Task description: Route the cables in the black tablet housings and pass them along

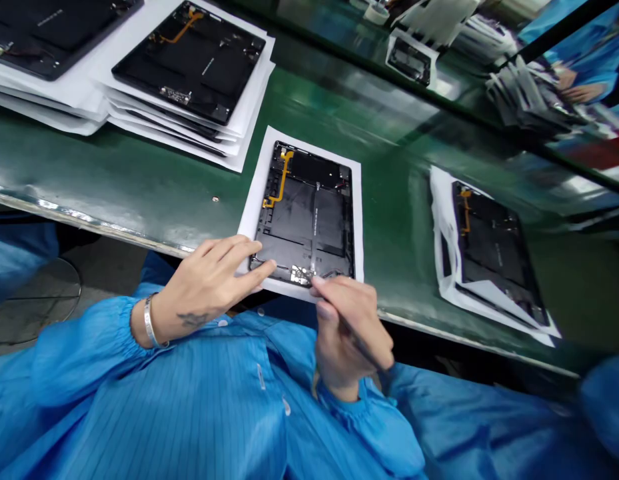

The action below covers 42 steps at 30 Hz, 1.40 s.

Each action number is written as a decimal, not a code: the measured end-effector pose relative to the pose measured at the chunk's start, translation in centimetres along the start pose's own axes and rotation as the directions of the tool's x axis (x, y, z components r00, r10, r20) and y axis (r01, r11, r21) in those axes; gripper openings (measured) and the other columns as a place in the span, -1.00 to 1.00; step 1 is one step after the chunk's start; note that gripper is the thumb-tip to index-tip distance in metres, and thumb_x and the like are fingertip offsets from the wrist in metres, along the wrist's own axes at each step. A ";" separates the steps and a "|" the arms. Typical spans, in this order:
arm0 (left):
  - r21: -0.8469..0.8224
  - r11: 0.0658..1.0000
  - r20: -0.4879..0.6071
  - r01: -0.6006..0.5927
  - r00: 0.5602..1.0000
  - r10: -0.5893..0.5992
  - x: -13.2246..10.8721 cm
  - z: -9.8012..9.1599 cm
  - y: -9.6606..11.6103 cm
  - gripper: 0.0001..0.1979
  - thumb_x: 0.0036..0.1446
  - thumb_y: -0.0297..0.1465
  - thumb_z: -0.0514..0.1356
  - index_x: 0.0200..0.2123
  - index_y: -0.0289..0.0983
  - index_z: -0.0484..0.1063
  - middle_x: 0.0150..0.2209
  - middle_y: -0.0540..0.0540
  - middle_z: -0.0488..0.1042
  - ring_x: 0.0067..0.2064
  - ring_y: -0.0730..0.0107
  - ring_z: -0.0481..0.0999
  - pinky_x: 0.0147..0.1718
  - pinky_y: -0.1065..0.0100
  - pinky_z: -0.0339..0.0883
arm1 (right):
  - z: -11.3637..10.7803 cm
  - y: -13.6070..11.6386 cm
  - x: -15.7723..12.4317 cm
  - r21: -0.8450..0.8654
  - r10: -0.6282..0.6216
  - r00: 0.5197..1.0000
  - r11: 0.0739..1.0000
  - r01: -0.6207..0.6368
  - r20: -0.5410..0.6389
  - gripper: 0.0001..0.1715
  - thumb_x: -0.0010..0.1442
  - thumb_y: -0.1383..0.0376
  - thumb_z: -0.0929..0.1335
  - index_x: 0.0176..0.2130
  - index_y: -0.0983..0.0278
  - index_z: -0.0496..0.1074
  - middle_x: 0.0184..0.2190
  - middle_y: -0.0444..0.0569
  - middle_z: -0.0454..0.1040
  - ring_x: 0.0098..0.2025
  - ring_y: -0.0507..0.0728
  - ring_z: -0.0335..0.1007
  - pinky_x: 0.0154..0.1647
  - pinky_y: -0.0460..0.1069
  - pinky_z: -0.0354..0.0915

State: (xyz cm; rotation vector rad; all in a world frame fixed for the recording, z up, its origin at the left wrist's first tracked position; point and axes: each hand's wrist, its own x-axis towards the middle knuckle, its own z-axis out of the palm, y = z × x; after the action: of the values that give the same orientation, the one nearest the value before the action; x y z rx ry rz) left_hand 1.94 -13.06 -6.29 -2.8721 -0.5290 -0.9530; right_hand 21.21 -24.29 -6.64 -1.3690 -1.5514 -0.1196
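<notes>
1. Down at the bottom centre of the frame, a black tablet chassis [304, 213] is lying on a white paper sheet [356, 220], and the person is working right at its lower edge, close by a small foil-covered patch [300, 275]!
2. On the left, the left hand [209, 287] is pressing in, its fingers [239, 257] spread wide and resting on the chassis's lower-left corner, bracing it.
3. Over on the right, the right hand [346, 333] is coming in tight, its fingers [334, 290] pinched narrow around a thin black tool [362, 343], whose tip is hidden from view.
4. That's fine work at the lower edge, by the look of it, and this spot is calling for a steady brace and a light, precise touch.
5. Up the chassis, a yellow flex cable [282, 177] is running along the left side.
6. Across the green table [139, 173], white sheets are serving as carriers: at the upper left, a stack of sheets [189, 143] is bearing another black chassis [189, 63], while at the right a third chassis [494, 253] is sitting on crumpled white wrapping [442, 227].
7. Further off at the upper right, a bundle of white sheets [519, 93] is lying beside a blue sleeve [579, 73].
</notes>
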 end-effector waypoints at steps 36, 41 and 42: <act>-0.125 0.992 -0.130 0.004 0.991 -0.020 -1.0 1.0 -0.3 -0.88 0.28 -0.53 0.20 -0.11 -0.36 0.48 -0.02 -0.22 0.62 0.06 0.09 0.60 -0.02 0.19 0.53 | -0.3 0.7 5.1 0.149 0.091 0.902 0.975 -0.168 0.422 -0.83 0.36 0.37 0.33 -0.24 0.25 0.53 -0.33 -0.08 0.58 -0.28 0.07 0.47 -0.23 -0.01 0.37; -0.144 0.989 -0.131 0.012 0.991 -0.031 -0.8 1.1 -0.2 -0.89 0.28 -0.53 0.19 -0.15 -0.33 0.49 -0.06 -0.19 0.63 0.04 0.11 0.61 -0.07 0.20 0.54 | -2.0 1.4 4.0 0.074 0.177 0.908 0.973 -0.221 0.380 -0.84 0.34 0.36 0.35 -0.25 0.23 0.55 -0.34 -0.06 0.58 -0.26 0.11 0.52 -0.22 0.01 0.42; -0.146 0.989 -0.138 0.018 0.990 -0.039 -0.9 1.2 -0.2 -0.89 0.27 -0.53 0.20 -0.15 -0.33 0.49 -0.05 -0.19 0.63 0.04 0.10 0.61 -0.06 0.19 0.54 | -2.0 1.4 3.8 0.087 0.184 0.914 0.969 -0.230 0.362 -0.83 0.34 0.35 0.35 -0.25 0.23 0.56 -0.34 -0.06 0.58 -0.25 0.11 0.53 -0.21 0.01 0.42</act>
State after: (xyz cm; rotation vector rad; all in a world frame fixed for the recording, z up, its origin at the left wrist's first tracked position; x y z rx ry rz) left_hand 1.88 -12.90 -7.77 -2.8980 -0.5101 -1.2367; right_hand 24.18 -22.52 -3.72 -1.4994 -1.6572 0.3708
